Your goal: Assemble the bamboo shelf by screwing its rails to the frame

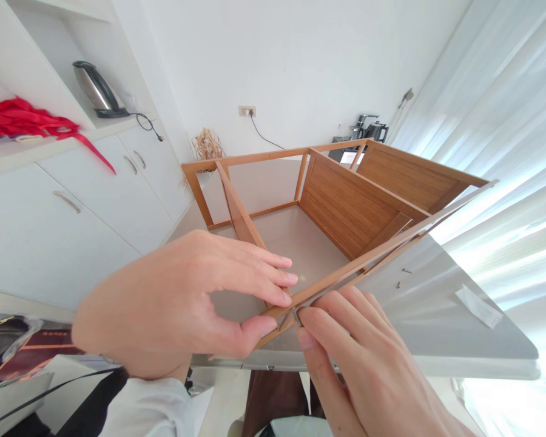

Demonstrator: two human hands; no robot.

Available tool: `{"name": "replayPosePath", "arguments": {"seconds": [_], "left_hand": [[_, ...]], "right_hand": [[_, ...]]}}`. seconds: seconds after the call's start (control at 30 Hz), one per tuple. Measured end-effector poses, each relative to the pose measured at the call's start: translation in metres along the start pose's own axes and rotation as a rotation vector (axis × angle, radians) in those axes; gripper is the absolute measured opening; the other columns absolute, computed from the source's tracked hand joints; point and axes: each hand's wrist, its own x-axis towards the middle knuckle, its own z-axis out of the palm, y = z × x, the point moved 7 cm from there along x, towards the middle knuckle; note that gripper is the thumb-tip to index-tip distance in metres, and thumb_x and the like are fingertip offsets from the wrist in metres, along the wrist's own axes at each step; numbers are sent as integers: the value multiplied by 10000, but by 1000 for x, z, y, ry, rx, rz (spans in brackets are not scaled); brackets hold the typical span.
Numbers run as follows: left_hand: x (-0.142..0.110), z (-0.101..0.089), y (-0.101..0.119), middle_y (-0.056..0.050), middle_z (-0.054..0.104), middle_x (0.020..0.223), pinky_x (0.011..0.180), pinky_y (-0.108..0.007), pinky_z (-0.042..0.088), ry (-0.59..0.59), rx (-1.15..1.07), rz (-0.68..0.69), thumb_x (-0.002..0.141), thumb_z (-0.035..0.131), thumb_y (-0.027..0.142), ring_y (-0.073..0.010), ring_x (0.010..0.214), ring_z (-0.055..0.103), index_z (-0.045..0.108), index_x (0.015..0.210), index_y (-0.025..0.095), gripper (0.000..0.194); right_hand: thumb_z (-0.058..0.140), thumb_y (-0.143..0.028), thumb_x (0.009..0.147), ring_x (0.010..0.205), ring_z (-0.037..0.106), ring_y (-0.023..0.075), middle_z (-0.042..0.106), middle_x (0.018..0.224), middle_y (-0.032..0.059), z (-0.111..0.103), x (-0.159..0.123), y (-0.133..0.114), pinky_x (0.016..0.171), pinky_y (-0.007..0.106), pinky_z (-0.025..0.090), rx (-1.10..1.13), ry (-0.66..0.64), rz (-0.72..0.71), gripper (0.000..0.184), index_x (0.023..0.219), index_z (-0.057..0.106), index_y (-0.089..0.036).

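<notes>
A brown wooden shelf frame (pixel 361 261) with slatted panels lies on its side across the table. My left hand (pixel 195 291) grips its near corner, with the fingers on the inner board and rail and the thumb against the outer edge. Beside that corner, my right hand (pixel 364 346) is closed, pinching a small grey metal hex key (pixel 296 317) between thumb and index finger at the rail. Most of the key is hidden by the fingers. One slatted panel (pixel 350 203) stands across the middle of the frame, and another panel (pixel 407 179) closes its far right end.
Two small screws (pixel 403 277) and a clear plastic bag (pixel 479 306) lie on the grey table (pixel 437 328) at right. A kettle (pixel 99 91) and red ribbon (pixel 31 118) sit on the left cabinet. Coffee equipment (pixel 368 128) stands behind the frame; sheer curtains (pixel 505 121) hang at right.
</notes>
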Motion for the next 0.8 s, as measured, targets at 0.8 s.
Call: {"name": "replayPosePath", "arguments": {"seconds": [0.8], "left_hand": [[0,-1,-1,31,796,1123,955,-325,654,5,-39,6,772,742,127,-225,1083,764,800,1016,306,309]], "right_hand": [[486,-100,1002,798,517,174,586,850,24,7,-3,5,719,312,429,153,19,3,167,897,567,-201]]}}
